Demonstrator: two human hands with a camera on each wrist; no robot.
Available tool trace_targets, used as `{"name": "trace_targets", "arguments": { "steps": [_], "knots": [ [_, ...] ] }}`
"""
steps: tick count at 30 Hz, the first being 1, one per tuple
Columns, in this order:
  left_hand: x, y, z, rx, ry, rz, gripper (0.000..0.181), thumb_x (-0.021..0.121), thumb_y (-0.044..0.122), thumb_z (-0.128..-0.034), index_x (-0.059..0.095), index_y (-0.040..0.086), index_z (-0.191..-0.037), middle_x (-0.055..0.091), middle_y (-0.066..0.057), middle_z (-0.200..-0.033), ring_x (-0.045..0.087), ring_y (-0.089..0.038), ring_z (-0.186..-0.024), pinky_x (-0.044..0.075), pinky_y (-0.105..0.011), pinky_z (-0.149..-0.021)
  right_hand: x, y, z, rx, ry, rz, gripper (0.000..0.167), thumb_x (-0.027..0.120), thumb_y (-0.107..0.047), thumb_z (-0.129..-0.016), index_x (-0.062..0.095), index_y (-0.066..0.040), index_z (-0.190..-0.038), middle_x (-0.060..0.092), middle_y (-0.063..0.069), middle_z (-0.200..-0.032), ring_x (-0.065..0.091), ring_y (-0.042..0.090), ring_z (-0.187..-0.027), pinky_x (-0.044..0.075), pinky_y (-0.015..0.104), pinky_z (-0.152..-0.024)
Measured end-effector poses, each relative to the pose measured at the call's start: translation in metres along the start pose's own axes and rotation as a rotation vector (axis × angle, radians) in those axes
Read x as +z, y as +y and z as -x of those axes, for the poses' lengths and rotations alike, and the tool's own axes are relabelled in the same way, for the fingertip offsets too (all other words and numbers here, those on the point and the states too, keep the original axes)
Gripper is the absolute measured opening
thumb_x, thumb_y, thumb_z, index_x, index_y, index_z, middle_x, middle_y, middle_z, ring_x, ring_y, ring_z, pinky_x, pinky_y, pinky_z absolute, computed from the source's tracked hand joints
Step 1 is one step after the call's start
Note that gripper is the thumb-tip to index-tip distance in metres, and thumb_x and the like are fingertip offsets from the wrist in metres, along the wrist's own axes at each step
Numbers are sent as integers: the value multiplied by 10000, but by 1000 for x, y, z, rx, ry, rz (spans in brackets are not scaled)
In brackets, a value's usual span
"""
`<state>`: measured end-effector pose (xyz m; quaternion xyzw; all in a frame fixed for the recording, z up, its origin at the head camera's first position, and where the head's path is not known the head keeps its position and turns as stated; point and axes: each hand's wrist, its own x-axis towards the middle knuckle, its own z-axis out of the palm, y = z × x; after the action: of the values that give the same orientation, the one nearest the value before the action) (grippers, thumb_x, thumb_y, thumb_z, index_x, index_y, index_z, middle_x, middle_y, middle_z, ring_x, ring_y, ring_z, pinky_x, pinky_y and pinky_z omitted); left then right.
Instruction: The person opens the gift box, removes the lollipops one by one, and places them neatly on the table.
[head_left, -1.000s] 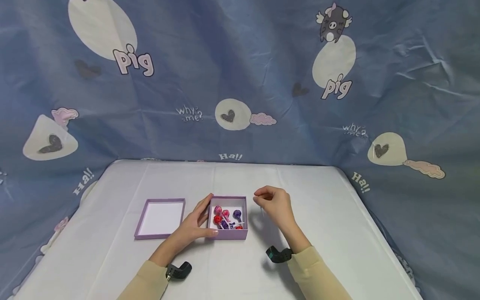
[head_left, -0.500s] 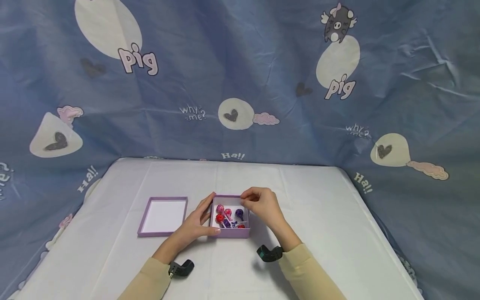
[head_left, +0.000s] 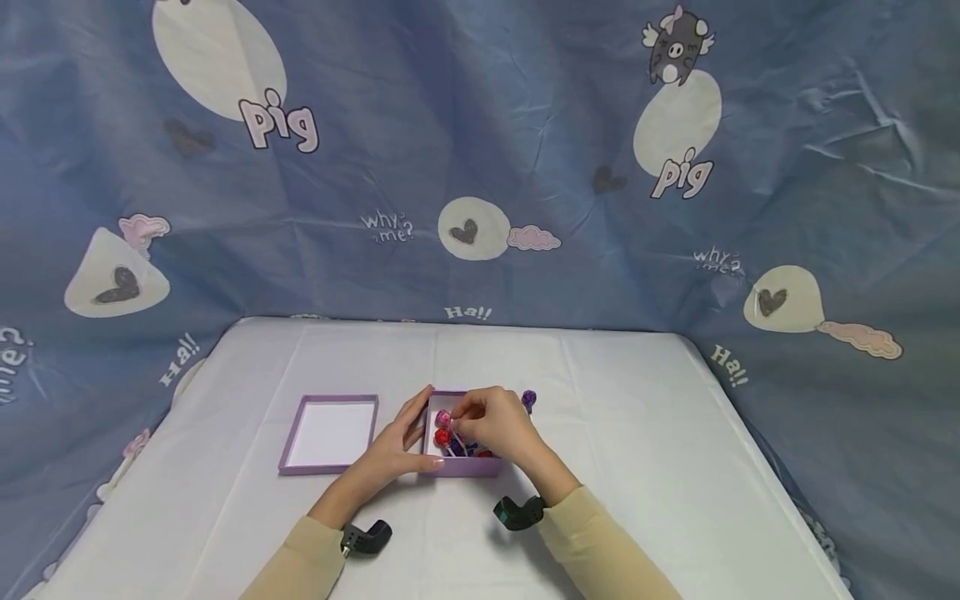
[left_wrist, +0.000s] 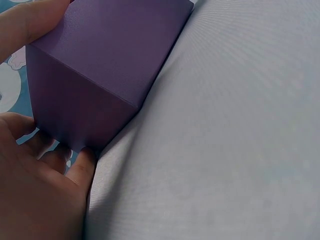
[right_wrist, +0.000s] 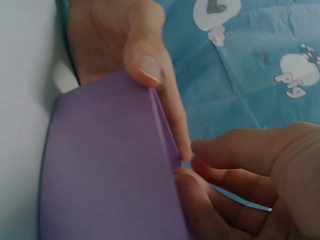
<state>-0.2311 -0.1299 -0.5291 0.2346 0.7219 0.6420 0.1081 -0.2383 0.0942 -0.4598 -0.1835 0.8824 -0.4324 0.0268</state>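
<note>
A purple open-topped box (head_left: pixel 462 468) holds several wrapped lollipops, including a pink one (head_left: pixel 443 418) and a red one (head_left: pixel 442 437). My left hand (head_left: pixel 390 450) grips the box at its left side, thumb at the front and fingers at the back; the left wrist view shows this hand (left_wrist: pixel 40 185) against the box (left_wrist: pixel 110 55). Over the box's right half, my right hand (head_left: pixel 502 425) has bent fingers close to the pink lollipop. The right wrist view shows its thumb and fingers (right_wrist: pixel 250 185) just past the box's rim; whether they pinch a lollipop is hidden.
A shallow purple lid (head_left: pixel 315 469), white inside, lies left of the box. One purple lollipop (head_left: pixel 528 399) lies on the white tabletop (head_left: pixel 645 467) beyond my right hand. A blue patterned cloth (head_left: pixel 375 275) hangs behind the table.
My right hand has moved left from beside the box to over its inside, exposing a purple lollipop on the table and covering part of the contents. My left hand still holds the box.
</note>
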Motion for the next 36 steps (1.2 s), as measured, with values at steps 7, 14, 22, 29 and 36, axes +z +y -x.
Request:
{"name": "trace_targets", "arguments": {
  "steps": [7,14,22,29,36],
  "knots": [
    [-1,1,-1,13,-9,-4,1094,851,153,-812,133,310,-1622,58,-22,-1680,68,-244,-1525,217,-398,-1206,10,-1,-3,-24,-74,36,86,820,-128,-820,749,-176,-809,671,-127,-705,624,55,-631,543,223,-555],
    [-3,-2,-3,14,-4,5,1098,858,144,-800,150,335,-1617,70,-3,-1678,77,-238,-1524,225,-386,-1203,13,-3,-4,-36,-76,74,125,846,-142,-801,738,-200,-778,654,-127,-675,593,51,-602,509,224,-517],
    [-2,-4,-1,25,-8,-12,1086,844,121,-815,142,331,-1618,66,-4,-1678,64,-235,-1525,228,-383,-1201,17,-6,-2,-23,-104,107,130,848,-135,-792,735,-198,-784,657,-137,-702,604,39,-620,521,217,-548],
    [-2,-1,0,21,-9,-11,1094,857,164,-805,144,324,-1619,68,-7,-1678,71,-233,-1524,227,-377,-1201,19,-5,-3,-26,-107,146,151,853,-128,-767,728,-211,-780,647,-138,-694,588,36,-615,508,214,-547],
    [-1,0,0,23,-10,-9,1090,851,150,-809,142,318,-1620,68,-12,-1679,70,-233,-1525,224,-390,-1203,22,-4,-3,-31,-98,197,176,873,-171,-755,708,-230,-765,630,-132,-673,573,38,-607,492,223,-528]
  ]
}}
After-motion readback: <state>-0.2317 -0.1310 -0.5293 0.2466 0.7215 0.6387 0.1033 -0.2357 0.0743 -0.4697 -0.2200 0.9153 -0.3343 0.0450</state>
